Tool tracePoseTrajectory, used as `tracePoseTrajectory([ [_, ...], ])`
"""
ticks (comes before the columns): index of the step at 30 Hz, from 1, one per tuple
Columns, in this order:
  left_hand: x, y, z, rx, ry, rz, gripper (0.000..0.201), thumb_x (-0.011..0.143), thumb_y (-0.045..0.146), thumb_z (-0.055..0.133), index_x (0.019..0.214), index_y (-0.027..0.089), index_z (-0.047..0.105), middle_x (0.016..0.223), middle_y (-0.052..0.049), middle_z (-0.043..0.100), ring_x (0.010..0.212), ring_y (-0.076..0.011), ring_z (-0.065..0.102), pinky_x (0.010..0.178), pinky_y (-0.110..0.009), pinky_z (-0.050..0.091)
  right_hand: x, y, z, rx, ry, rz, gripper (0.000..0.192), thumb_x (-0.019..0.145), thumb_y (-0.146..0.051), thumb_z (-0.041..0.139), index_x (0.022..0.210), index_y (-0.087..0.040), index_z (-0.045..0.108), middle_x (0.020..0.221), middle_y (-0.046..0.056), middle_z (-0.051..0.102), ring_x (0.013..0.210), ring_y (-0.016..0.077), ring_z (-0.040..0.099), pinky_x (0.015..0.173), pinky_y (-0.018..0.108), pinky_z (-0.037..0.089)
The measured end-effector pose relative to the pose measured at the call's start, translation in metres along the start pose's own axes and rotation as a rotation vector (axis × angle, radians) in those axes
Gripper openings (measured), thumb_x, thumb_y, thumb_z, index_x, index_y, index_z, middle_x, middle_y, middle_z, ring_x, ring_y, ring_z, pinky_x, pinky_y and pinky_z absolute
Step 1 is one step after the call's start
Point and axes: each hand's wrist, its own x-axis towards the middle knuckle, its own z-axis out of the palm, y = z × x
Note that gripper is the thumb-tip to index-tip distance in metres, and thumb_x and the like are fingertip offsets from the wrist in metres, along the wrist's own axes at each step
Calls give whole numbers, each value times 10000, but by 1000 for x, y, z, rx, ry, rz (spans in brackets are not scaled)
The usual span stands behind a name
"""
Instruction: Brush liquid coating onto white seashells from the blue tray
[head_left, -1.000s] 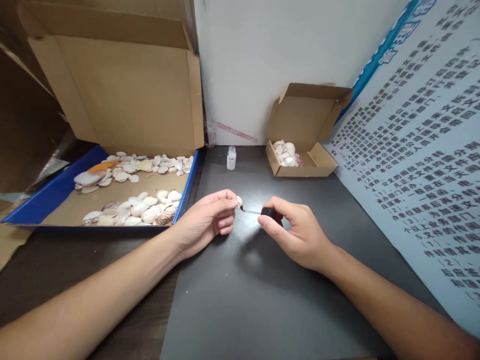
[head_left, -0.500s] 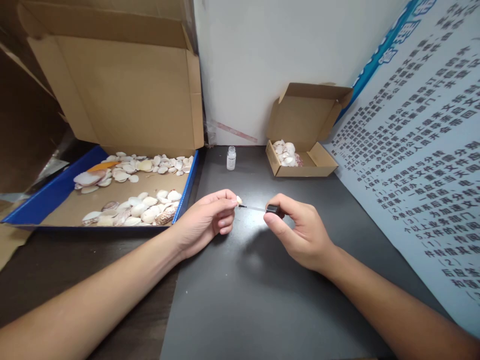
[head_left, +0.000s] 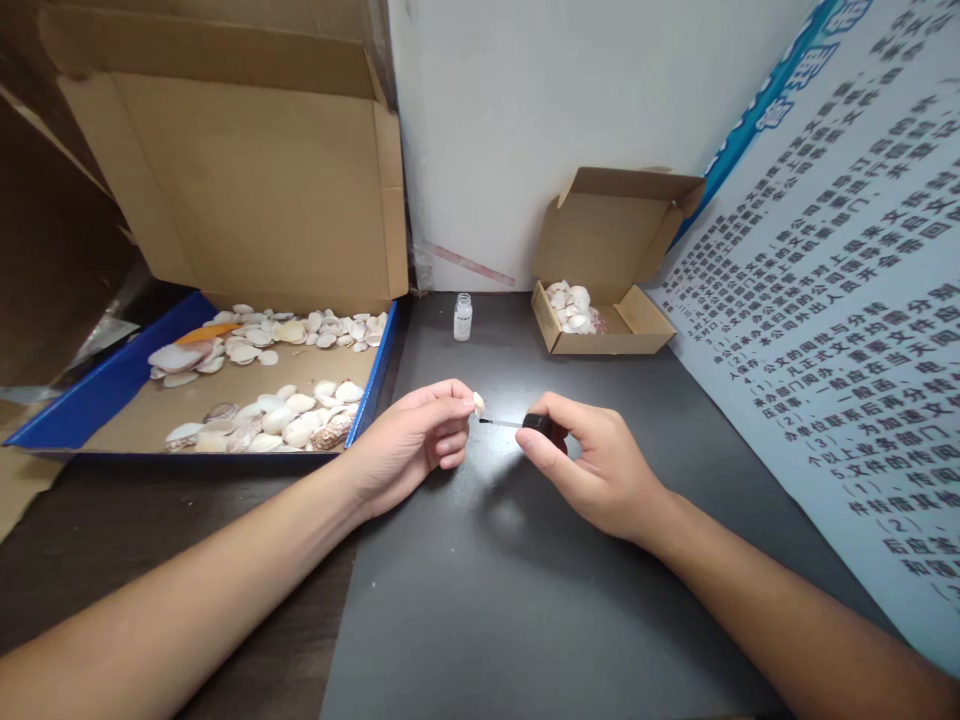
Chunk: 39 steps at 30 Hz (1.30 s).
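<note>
My left hand pinches a small pale shell between thumb and fingertips, just above the dark table. My right hand grips the black cap of a thin brush, whose tip points left and touches the shell's lower edge. Behind the hands stands a small clear bottle, uncapped, near the white wall.
A blue-rimmed cardboard tray with several shells lies at the left, its lid raised. A small open cardboard box holding several shells sits at the back right. A printed poster leans along the right side.
The brush in my right hand dipped slightly and its tip shifted along the shell; the right hand moved a little left and down. My left hand stayed almost still.
</note>
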Motion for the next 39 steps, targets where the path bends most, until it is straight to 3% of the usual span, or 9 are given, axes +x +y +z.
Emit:
tracePoseTrajectory([
  [6, 0, 0, 0, -1, -3, -5, 132, 850, 233, 662, 778, 159, 579, 599, 65, 345, 495, -56, 300, 468, -174, 294, -1, -1, -2, 59, 79, -49, 230, 947, -340, 510, 759, -208, 505, 616, -34, 515, 552, 116, 460, 537, 235, 372],
  [12, 1, 0, 0, 3, -11, 3, 122, 857, 222, 653, 786, 155, 580, 625, 60, 364, 500, -49, 298, 469, -172, 291, 0, 1, 0, 11, 18, -23, 244, 943, -334, 531, 740, -203, 495, 633, -33, 498, 573, 119, 455, 552, 242, 357],
  [39, 1, -1, 0, 5, -13, -3, 128, 867, 214, 637, 785, 156, 557, 605, 66, 321, 505, -55, 294, 468, -172, 298, 2, 2, 1, 27, 52, -39, 242, 955, -335, 532, 757, -196, 513, 632, -42, 501, 569, 105, 457, 557, 224, 346],
])
